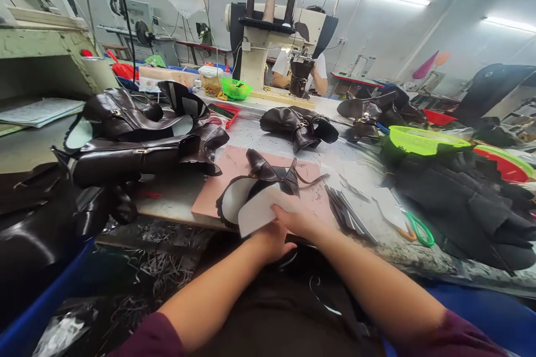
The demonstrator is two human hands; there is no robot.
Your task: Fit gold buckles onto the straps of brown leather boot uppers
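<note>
Two arms were in view, forearms uncovered from sleeve edge to fingers. Left sleeve [146, 340]: dark maroon, plain cloth, seen only at bottom edge. Right sleeve [464, 337]: same maroon, short, hem above elbow. Left hand [272, 241] and right hand [299, 220] were bare. Dark cloth [285, 312] covered lap between arms; apron or trousers, could not tell.

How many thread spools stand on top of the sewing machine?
3, in a row on the sewing machine: left dark spool, middle tan spool, right dark spool. More may hide behind them.
</note>
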